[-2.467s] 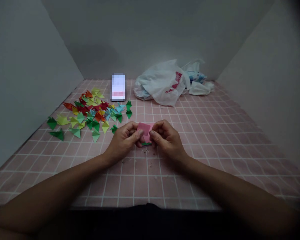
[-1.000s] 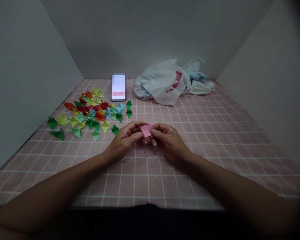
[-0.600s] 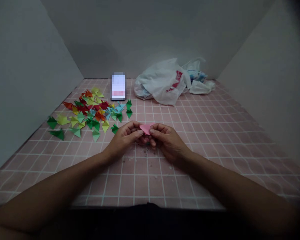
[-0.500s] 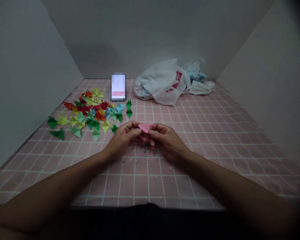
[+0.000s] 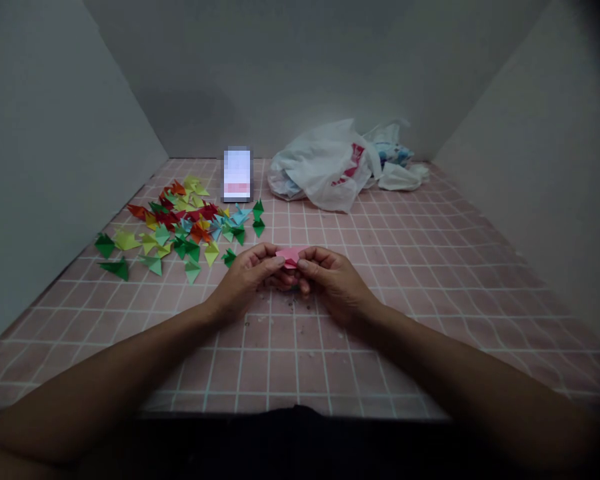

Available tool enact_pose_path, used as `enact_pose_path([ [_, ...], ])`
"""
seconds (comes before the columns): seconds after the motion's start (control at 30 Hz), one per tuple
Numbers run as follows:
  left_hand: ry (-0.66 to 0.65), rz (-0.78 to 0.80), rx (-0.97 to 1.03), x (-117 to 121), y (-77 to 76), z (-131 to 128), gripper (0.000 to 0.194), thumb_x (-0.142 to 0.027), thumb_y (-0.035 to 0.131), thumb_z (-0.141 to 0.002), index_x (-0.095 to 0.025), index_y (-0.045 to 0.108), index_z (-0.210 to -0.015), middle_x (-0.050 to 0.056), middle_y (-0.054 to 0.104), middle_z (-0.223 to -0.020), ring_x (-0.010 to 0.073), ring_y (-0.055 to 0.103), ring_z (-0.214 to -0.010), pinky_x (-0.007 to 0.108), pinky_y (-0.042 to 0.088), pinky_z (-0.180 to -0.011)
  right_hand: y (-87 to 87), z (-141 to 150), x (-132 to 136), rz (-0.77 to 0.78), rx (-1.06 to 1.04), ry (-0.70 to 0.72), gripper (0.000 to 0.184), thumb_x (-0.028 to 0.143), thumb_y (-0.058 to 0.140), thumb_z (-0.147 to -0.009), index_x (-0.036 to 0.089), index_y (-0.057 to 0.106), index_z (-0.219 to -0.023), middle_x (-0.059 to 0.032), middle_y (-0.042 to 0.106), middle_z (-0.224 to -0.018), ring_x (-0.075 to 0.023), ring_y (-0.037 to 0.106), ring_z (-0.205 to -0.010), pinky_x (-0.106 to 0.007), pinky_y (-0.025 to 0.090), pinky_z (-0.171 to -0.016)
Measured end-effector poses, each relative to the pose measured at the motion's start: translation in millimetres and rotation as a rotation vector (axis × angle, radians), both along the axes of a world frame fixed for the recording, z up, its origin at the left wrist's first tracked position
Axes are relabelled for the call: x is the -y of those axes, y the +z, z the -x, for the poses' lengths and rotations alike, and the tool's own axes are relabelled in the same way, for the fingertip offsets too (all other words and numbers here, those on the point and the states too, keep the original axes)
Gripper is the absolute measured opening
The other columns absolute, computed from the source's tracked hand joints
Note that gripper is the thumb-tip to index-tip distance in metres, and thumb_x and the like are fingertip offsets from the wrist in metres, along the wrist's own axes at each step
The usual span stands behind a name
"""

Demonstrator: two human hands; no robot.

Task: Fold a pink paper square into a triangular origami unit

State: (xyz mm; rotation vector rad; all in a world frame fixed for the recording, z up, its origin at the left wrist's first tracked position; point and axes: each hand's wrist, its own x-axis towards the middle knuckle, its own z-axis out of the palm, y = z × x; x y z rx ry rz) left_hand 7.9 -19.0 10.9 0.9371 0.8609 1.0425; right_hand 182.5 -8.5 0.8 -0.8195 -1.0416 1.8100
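Observation:
Both of my hands meet at the middle of the pink checked tabletop [image 5: 430, 267]. My left hand [image 5: 247, 277] and my right hand [image 5: 330, 277] pinch a small pink paper [image 5: 290, 256] between thumbs and fingertips, folded down to a thin strip. A bit of green paper shows under my fingers, mostly hidden. To the left lies a spread of several folded paper pieces [image 5: 180, 223] in green, yellow, red and blue.
A phone [image 5: 237, 175] stands upright at the back. A crumpled white plastic bag [image 5: 330, 167] lies at the back right. Grey walls close in the left, back and right sides. Small crumbs lie near my hands.
The pink paper stood up as an open square and has been folded over into a flat, narrow shape between my fingers. My hands stayed in the same place.

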Motion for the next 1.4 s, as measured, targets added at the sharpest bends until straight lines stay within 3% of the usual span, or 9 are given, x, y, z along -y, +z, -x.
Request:
enact_pose_path([
  [0.27, -0.020, -0.016, -0.018, -0.5, -0.4, 1.6, 0.032, -0.027, 0.080, -0.074, -0.015, 0.062, -0.098, 0.001, 0.072, -0.078, 0.0108, 0.069, -0.065, 0.022, 0.056, -0.066, 0.4, -0.6, 0.4, -0.007, -0.001, -0.014, 0.024, 0.034, 0.079, -0.076, 0.017, 0.062, -0.082, 0.0031, 0.063, -0.063, -0.0080, 0.052, -0.049, -0.022, 0.042, -0.049],
  [0.53, 0.009, -0.106, -0.091, -1.5, -3.3, 1.7, 0.025, -0.025, 0.076, -0.075, -0.014, 0.062, -0.092, 0.000, 0.070, -0.073, 0.0105, 0.066, -0.061, 0.024, 0.055, -0.064, -0.4, -0.8, 1.5, -0.109, 0.056, 0.004, 0.022, 0.032, 0.076, -0.079, 0.018, 0.062, -0.087, 0.0007, 0.068, -0.073, -0.0087, 0.055, -0.054, -0.024, 0.043, -0.053],
  [0.83, 0.063, -0.238, -0.223, 1.5, 5.6, -0.4, 0.017, -0.021, 0.072, -0.075, -0.015, 0.061, -0.087, 0.000, 0.066, -0.076, 0.0105, 0.063, -0.067, 0.023, 0.052, -0.063, 2.5, 1.1, 4.3, -0.148, 0.040, 0.046, 0.027, 0.021, 0.080, -0.073, 0.019, 0.061, -0.092, -0.0004, 0.069, -0.081, -0.0122, 0.064, -0.066, -0.024, 0.046, -0.056],
  [1.03, 0.034, -0.291, -0.219, 4.2, 1.8, -3.4, 0.016, -0.024, 0.073, -0.079, -0.015, 0.061, -0.087, 0.000, 0.065, -0.079, 0.0105, 0.062, -0.069, 0.022, 0.051, -0.064, -2.4, 1.0, 4.4, -0.210, 0.107, -0.033, 0.018, 0.030, 0.075, -0.082, 0.019, 0.061, -0.085, 0.0029, 0.064, -0.071, -0.0077, 0.053, -0.053, -0.023, 0.039, -0.050],
  [1.2, 0.083, -0.349, -0.219, 6.3, 1.4, -5.4, 0.025, -0.019, 0.071, -0.080, -0.019, 0.057, -0.100, -0.001, 0.066, -0.083, 0.0113, 0.064, -0.072, 0.023, 0.053, -0.066, -4.7, 0.2, 3.1, -0.241, 0.090, -0.017, 0.019, 0.031, 0.075, -0.082, 0.019, 0.061, -0.085, 0.0022, 0.066, -0.074, -0.0083, 0.054, -0.055, -0.025, 0.041, -0.053],
  [1.4, 0.139, -0.347, -0.334, 5.7, -0.5, -3.1, 0.014, -0.024, 0.072, -0.080, -0.017, 0.061, -0.086, 0.000, 0.064, -0.078, 0.0115, 0.063, -0.068, 0.024, 0.053, -0.063, -5.9, 0.9, 2.5, -0.201, 0.070, -0.035, 0.019, 0.028, 0.076, -0.081, 0.020, 0.059, -0.084, 0.0036, 0.064, -0.071, -0.0080, 0.054, -0.054, -0.024, 0.041, -0.053],
])
